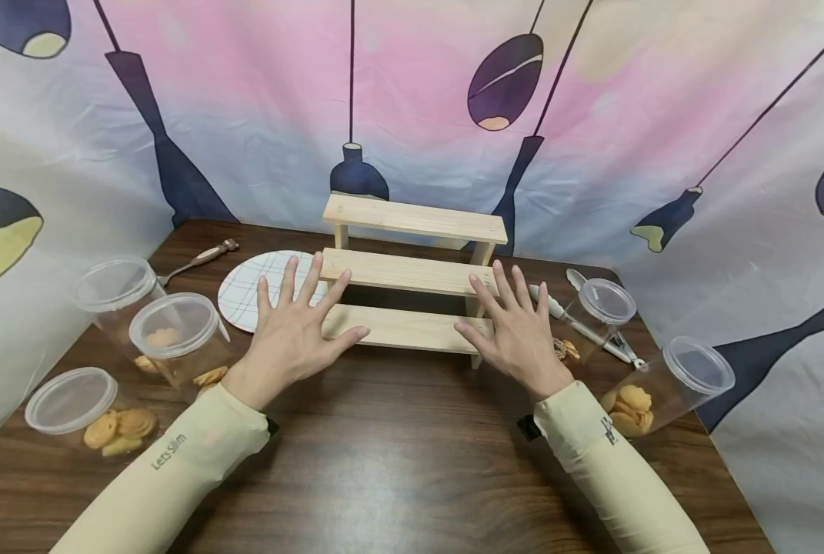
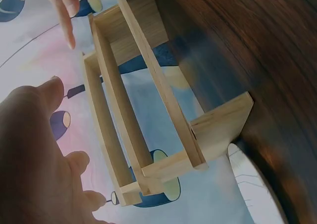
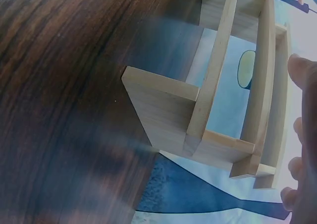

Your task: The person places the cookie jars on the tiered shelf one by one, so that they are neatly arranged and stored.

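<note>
A three-tier wooden shelf [image 1: 412, 271] stands at the back middle of the table. My left hand [image 1: 290, 335] hovers before its left end, palm down, fingers spread and straight. Overlapping the right end in the head view, my right hand [image 1: 518, 331] is held the same way. Neither hand holds anything. Both wrist views show the bare treads, with the left hand [image 2: 34, 149] and the right hand [image 3: 307, 130] raised apart from the wood. A white plate [image 1: 238, 296] with a line pattern lies by the shelf's left side, partly behind my left fingers.
Three clear lidded jars of cookies, one a tilted jar [image 1: 72, 402], are at the left. Behind them lies a wooden-handled utensil [image 1: 207, 254]. At the right are a small jar [image 1: 607, 302], a larger cookie jar [image 1: 695, 368] and metal tongs [image 1: 617, 350]. A printed curtain [image 1: 259, 154] hangs behind.
</note>
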A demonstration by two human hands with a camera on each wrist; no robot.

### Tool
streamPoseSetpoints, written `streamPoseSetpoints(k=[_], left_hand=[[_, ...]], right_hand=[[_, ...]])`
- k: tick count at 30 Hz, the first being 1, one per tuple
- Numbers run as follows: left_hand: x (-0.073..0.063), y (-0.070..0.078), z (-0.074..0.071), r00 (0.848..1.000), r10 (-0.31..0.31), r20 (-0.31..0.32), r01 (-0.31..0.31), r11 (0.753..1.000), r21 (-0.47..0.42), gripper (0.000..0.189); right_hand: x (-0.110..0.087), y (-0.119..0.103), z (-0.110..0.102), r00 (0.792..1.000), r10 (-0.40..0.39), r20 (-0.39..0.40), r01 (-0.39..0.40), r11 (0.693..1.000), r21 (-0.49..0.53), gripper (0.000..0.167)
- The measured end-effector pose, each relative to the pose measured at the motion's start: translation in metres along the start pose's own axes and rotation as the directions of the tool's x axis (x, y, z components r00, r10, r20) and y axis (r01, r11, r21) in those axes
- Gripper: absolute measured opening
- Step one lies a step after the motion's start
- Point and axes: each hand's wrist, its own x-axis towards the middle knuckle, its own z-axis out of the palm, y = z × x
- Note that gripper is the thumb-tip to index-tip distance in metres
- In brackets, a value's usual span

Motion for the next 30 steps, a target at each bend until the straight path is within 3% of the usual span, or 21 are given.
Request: streamPoseSetpoints(k=[11,15,22,27,30], left_hand=[[0.007,0.005,0.005,0.992,-0.124,-0.005,0.122,0.983,-0.135,0.086],[0.012,0.005,0.007,0.988,-0.157,-0.005,0.152,0.965,-0.212,0.084],[0.027,0.002,0.003,0.971,-0.24,0.008,0.225,0.895,-0.385,0.081],[0.04,-0.003,-0.001,0.948,-0.317,-0.028,0.268,0.843,-0.466,0.08],[0.046,-0.006,0.001,0.934,-0.357,0.004,0.311,0.807,-0.502,0.082]], right_hand=[[-0.002,0.001,0.005,1.0,-0.004,0.017,0.003,1.0,0.027,0.075],[-0.001,0.001,0.007,1.0,0.001,-0.011,0.001,0.995,0.102,0.073],[0.001,0.002,0.012,0.979,0.009,-0.205,0.044,0.966,0.255,0.068],[0.001,0.0,0.014,0.939,0.002,-0.343,0.085,0.967,0.239,0.061],[0.0,0.0,0.014,0.909,0.005,-0.417,0.098,0.969,0.227,0.059]])
